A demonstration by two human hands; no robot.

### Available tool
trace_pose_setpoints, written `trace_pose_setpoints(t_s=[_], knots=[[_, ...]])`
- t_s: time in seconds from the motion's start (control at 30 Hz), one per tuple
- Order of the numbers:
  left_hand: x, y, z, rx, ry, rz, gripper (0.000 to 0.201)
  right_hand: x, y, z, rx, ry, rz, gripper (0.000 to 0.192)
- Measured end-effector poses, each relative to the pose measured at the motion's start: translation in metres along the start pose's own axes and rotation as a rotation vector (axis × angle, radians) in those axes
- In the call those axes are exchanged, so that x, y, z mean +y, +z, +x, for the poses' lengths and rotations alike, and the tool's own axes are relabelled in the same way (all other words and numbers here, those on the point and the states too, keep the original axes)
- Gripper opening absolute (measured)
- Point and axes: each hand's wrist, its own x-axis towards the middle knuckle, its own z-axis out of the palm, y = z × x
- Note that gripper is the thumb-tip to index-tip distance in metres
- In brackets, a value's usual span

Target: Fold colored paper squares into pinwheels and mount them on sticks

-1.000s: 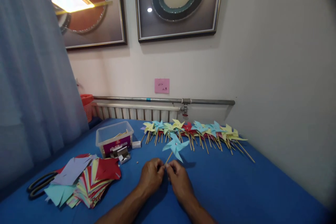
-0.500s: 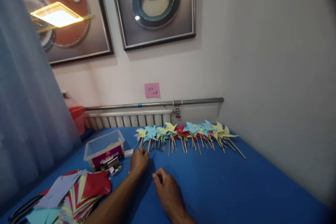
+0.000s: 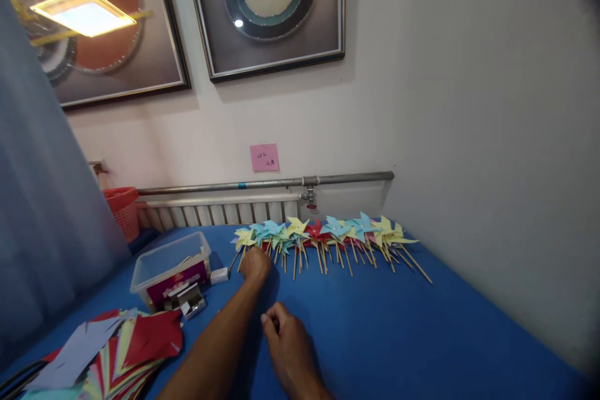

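Note:
My left hand (image 3: pixel 255 264) is closed at the left end of a row of paper pinwheels (image 3: pixel 315 229) on wooden sticks. It grips the stick of a light blue pinwheel (image 3: pixel 272 229), though the fingers hide most of the grip. A pale yellow pinwheel (image 3: pixel 244 238) lies just left of that hand. My right hand (image 3: pixel 289 344) is curled closed over the blue tabletop (image 3: pixel 398 331), nearer to me, with nothing visible in it.
Left of my hands stands a clear plastic box (image 3: pixel 171 259) with sticks inside. Small white box (image 3: pixel 219 275) and opened little box (image 3: pixel 191 301) sit beside it. Cut coloured paper (image 3: pixel 154 337) is piled at front left. A wall (image 3: pixel 492 169) borders the right side.
My left hand has moved forward to the pinwheel row, and the light blue pinwheel has shifted back among the others. My right hand stays curled in nearly the same place. The view has turned slightly.

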Motion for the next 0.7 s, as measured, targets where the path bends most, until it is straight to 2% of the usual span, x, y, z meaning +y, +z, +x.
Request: trace_pose_setpoints(t_s=[0.1,0.2,0.33,0.4,0.53,0.6,0.7], knots=[[-0.005,-0.005,-0.010,-0.008,0.008,0.007,0.029,0.002,-0.001,0.001,0.011,-0.009,0.000,0.019],[-0.017,-0.013,-0.032,-0.042,0.102,0.010,0.028,0.003,-0.002,0.003,0.018,-0.009,0.012,0.021],[-0.044,-0.021,-0.071,-0.180,0.228,-0.057,0.021,0.004,-0.005,0.003,0.049,-0.054,0.069,0.024],[-0.058,-0.024,-0.090,-0.231,0.240,-0.103,0.021,0.005,-0.005,0.003,0.058,-0.073,0.083,0.026],[-0.072,-0.027,-0.114,-0.212,0.257,-0.200,0.021,0.005,-0.007,0.001,0.064,-0.084,0.037,0.032],[-0.072,-0.029,-0.120,-0.218,0.258,-0.267,0.021,0.003,-0.010,-0.002,0.037,-0.135,-0.030,0.031],[-0.067,-0.033,-0.125,-0.209,0.286,-0.348,0.023,-0.003,-0.011,-0.008,0.131,-0.353,-0.115,0.024]])
